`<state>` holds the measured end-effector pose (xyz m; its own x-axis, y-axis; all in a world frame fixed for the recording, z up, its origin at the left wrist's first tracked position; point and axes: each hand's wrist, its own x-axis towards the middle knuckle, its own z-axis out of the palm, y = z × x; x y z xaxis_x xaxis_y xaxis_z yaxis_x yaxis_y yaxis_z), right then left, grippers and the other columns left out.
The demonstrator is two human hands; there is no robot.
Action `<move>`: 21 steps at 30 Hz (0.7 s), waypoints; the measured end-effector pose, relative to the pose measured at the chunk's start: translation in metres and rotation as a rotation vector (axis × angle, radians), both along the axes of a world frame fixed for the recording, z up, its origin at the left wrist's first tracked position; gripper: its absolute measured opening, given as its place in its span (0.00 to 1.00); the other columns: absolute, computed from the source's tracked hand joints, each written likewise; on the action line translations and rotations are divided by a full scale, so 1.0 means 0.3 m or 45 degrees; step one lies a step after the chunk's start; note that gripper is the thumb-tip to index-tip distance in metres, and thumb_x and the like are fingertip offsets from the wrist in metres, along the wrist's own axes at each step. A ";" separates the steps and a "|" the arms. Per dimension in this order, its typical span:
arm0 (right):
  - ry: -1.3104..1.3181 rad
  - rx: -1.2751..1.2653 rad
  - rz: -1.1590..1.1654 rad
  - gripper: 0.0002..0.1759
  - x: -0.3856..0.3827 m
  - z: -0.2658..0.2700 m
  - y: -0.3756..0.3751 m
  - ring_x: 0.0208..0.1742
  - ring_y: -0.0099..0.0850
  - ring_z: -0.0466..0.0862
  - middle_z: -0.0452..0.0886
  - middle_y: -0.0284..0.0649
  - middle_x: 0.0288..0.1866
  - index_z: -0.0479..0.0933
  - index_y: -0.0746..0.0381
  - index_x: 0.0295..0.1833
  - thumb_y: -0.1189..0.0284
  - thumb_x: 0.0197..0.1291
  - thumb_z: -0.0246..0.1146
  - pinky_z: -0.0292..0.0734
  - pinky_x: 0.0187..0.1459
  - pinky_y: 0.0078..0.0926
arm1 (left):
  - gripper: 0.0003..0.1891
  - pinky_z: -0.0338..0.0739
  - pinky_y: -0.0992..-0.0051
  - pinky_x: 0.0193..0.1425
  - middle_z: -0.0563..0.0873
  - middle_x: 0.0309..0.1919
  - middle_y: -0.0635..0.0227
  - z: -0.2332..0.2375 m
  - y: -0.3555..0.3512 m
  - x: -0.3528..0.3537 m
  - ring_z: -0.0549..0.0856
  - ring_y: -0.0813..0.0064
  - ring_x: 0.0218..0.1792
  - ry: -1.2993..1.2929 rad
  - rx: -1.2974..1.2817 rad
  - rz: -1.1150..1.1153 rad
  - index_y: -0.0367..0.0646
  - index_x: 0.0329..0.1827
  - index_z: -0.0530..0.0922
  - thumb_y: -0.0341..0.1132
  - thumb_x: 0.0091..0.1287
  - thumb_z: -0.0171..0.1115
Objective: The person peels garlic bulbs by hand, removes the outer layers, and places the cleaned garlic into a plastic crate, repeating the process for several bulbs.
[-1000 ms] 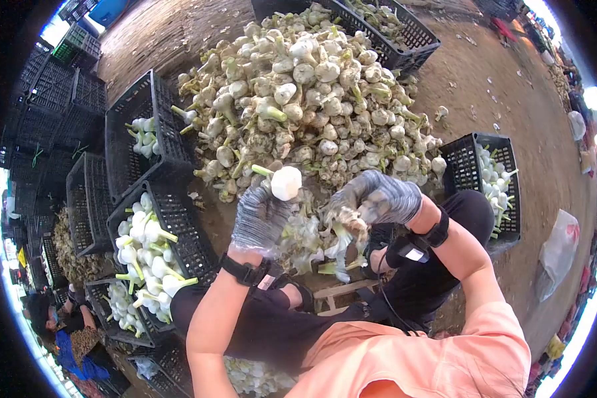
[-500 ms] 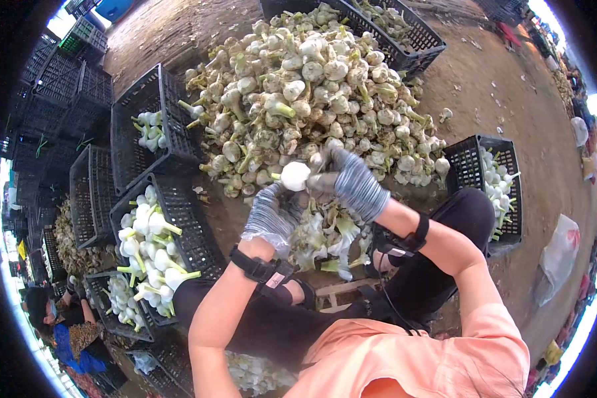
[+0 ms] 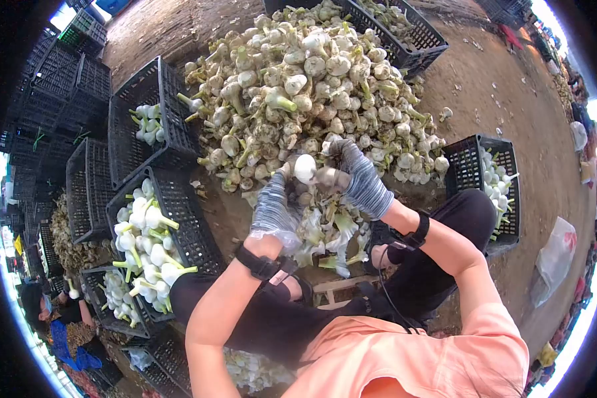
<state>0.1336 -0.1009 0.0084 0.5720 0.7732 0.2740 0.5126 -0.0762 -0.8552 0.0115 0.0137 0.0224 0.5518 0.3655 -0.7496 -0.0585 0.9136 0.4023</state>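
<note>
A peeled white garlic bulb point(image 3: 305, 168) is held up between my gloved hands, in front of the heap. My left hand point(image 3: 275, 209), in a grey striped glove, is closed with its fingertips at the bulb's left side. On the other side, my right hand point(image 3: 361, 179), in a matching glove, has its bent fingers against the bulb; they are somewhat blurred. Beyond both hands rises a big heap of unpeeled garlic point(image 3: 298, 86). Loose garlic skins and leaves point(image 3: 331, 232) lie just below the hands.
Black crates surround me: one point(image 3: 199, 232) full of clean garlic at left, another point(image 3: 116, 126) with a few bulbs, one point(image 3: 467, 166) at right. Stacked crates point(image 3: 53, 86) stand far left. A co-worker point(image 3: 63, 325) sits lower left. A plastic bag point(image 3: 554, 259) lies at right.
The garlic bulb has moved slightly right and up and has turned, so its green stem no longer shows at the left. My left fingers have come up beside it.
</note>
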 end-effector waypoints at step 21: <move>0.318 -0.404 0.179 0.25 0.037 -0.109 -0.013 0.40 0.40 0.79 0.77 0.52 0.38 0.71 0.68 0.46 0.62 0.49 0.67 0.74 0.43 0.32 | 0.10 0.71 0.83 0.19 0.77 0.22 0.75 -0.118 0.046 -0.065 0.73 0.83 0.19 0.014 -0.047 -0.186 0.46 0.40 0.76 0.41 0.66 0.51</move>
<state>0.1446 -0.1049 -0.0243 0.4734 0.8721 -0.1238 0.3167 -0.2997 -0.8999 -0.0081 0.0275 -0.0130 0.5890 0.2538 -0.7673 0.0800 0.9264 0.3678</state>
